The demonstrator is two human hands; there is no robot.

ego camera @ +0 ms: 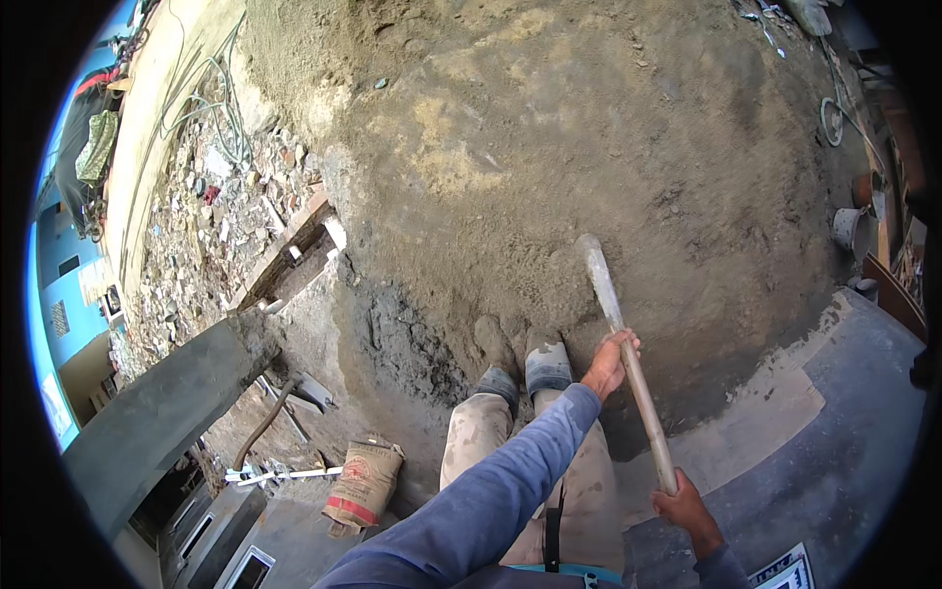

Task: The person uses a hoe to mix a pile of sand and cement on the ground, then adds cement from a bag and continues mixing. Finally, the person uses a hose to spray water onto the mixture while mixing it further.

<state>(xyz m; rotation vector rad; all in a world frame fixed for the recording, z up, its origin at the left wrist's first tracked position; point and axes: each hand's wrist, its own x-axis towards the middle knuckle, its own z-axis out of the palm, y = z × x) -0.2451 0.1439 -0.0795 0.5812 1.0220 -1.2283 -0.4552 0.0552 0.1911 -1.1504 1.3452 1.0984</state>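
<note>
My left hand (612, 362) is wrapped around the middle of a long wooden tool handle (642, 401). Farther back, my right hand (686, 506) grips the same handle at its near end. The handle slants away from me across the ground. Its far part is pale and crusted, and its rounded tip lies against wet, sandy mortar (515, 243). No blade can be made out there. My boots (548, 366) stand in the mortar, smeared with it, to the left of the handle.
A paper cement sack (366, 482) stands at lower left, near a concrete beam (169, 412) and a hoe (272, 420). Beyond them lies an open brick-edged pit (294, 269) beside rubble (213, 213) and a loose hose (228, 110). Buckets (852, 230) stand at far right.
</note>
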